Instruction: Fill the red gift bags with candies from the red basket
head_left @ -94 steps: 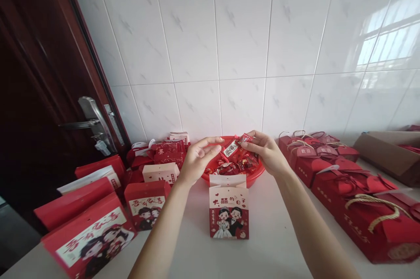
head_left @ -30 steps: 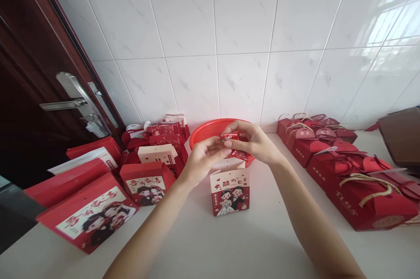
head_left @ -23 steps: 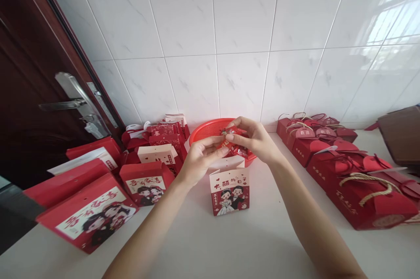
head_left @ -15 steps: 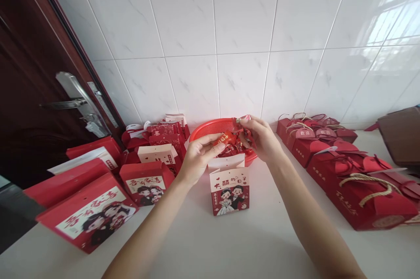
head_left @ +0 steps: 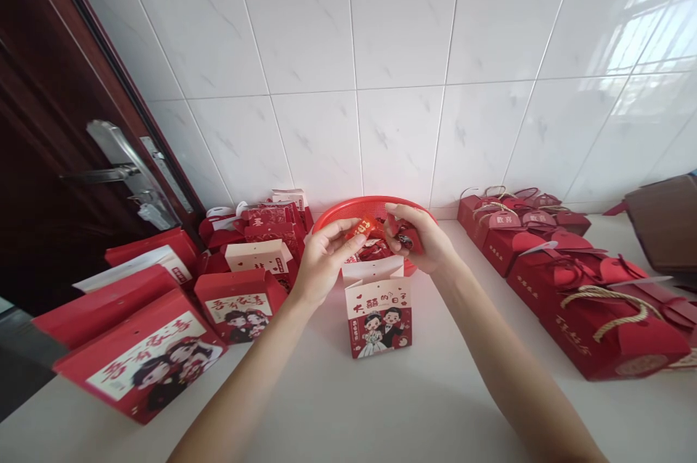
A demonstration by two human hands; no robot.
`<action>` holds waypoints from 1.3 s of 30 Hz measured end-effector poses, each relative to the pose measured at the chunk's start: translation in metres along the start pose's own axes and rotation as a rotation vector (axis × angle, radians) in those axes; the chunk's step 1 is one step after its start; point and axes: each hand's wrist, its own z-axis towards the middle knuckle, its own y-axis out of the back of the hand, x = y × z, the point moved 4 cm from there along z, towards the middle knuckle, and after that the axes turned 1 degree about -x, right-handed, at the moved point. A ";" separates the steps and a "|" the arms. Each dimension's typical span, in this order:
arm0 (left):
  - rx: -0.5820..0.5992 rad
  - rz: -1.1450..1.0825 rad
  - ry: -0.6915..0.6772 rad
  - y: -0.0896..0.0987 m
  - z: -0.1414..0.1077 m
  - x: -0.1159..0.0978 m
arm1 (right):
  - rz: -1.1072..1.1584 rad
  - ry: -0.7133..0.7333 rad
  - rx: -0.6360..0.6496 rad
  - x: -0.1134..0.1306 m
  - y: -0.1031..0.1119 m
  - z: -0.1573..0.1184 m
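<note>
My left hand pinches a red-orange wrapped candy with gold lettering, over the front of a red plastic basket. Close by on the right, my right hand curls its fingers round wrapped candies, one of them dark. More red candies lie inside the basket beneath both hands. In front of the basket, on the white table, a small cream and red box with a cartoon couple stands upright, its top flaps open.
Red and cream gift boxes crowd the left side. Rows of red boxes with rope handles line the right. Behind is a tiled wall; a brown bag lies far right, and a dark door is at left.
My right hand has moved down and slightly left, closer to my left hand. The pink-wrapped candy at its fingertips no longer shows. My left hand still holds its candy.
</note>
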 end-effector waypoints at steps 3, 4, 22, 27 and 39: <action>-0.035 0.031 -0.001 0.002 -0.001 -0.001 | -0.146 0.061 0.012 0.001 -0.002 -0.005; -0.037 0.045 -0.004 0.002 -0.001 -0.002 | -0.204 0.075 0.019 0.002 -0.003 -0.006; 0.033 0.311 -0.165 -0.002 -0.012 -0.023 | -0.590 0.326 0.021 0.029 0.001 -0.021; 0.171 0.631 -0.229 -0.002 -0.017 -0.034 | -0.584 0.340 -0.091 0.037 0.012 -0.021; 0.383 0.834 -0.017 0.003 -0.023 -0.024 | -0.754 0.392 -0.112 0.044 0.011 -0.026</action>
